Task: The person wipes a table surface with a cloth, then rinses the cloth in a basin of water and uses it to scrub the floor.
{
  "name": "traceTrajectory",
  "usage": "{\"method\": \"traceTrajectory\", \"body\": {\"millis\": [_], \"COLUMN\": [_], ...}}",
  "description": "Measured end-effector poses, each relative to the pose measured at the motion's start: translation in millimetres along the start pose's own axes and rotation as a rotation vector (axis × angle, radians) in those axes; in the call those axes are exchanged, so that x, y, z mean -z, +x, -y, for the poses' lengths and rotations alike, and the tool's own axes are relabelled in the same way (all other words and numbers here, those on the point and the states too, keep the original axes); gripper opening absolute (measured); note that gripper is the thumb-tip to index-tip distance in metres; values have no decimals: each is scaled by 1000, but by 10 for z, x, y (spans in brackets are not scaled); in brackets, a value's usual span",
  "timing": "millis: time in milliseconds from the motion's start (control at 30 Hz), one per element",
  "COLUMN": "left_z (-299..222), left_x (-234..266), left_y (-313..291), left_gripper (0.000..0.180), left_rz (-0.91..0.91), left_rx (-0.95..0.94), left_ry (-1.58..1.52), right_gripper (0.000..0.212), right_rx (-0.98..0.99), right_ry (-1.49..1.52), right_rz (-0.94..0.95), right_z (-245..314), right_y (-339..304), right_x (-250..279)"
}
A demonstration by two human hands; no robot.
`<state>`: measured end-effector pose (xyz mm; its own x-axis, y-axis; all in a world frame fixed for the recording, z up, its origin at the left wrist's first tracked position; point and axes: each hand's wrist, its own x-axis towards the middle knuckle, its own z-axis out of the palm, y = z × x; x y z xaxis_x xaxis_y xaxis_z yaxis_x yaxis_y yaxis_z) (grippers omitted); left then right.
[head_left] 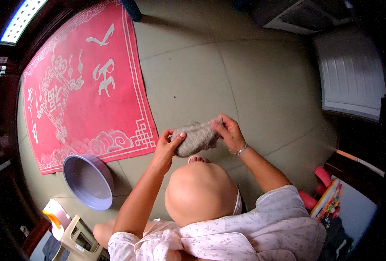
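Observation:
A crumpled grey cloth [195, 138] is stretched between my two hands, above my knee and out over the floor. My left hand [169, 145] grips its left end, thumb on top and fingers underneath. At the other end, my right hand [228, 134] pinches the cloth's upper corner; those fingertips are slightly blurred. A bracelet [241, 149] circles my right wrist. The cloth's surface looks soft and wrinkled, and its exact shape is bunched out of sight. My bent knee [201, 187] is just below it.
A red mat [84, 95] with pale patterns covers the floor on the left. Near its lower edge stands a lavender basin [88, 182]. A beige plastic stool [81, 237] is at lower left. Pink objects [308, 199] and a colourful board [327, 200] lie at lower right.

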<state>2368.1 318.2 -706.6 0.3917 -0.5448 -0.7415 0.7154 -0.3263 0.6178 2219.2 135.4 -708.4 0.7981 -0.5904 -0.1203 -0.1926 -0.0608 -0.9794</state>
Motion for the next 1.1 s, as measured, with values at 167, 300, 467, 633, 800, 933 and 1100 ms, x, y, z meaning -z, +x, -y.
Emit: {"method": "traceTrajectory", "body": {"millis": [167,300,467,633,800,933,1100], "left_z": [72,253,394,483,412,347,339], "left_x": [215,656,793,857,871,860,787], "left_y": [137,82,-15,85,188,306,304], "left_gripper": [36,27,22,21,20,22,20], "left_rz": [10,-103,-198,-260,-277,-258,-226], "left_rx": [-47,1,72,64,19,-39,-16], "left_ry": [75,30,-32,-79,-97,-53,-73], "right_gripper": [29,48,46,28,31,32,33], "right_rx": [-142,45,-12,96,383,483,379], "right_ry": [344,-245,-732,-923,-957,-917,-823], "right_rz": [-480,-517,-389,-262,73,198,175], "right_z": [-161,-311,-1261,-1631,-1066,-1100,-1174], "right_y": [790,1757,3100,3618,3252,2819,2094], "right_x": [337,650,686,-255,-930,-792,-582]}}
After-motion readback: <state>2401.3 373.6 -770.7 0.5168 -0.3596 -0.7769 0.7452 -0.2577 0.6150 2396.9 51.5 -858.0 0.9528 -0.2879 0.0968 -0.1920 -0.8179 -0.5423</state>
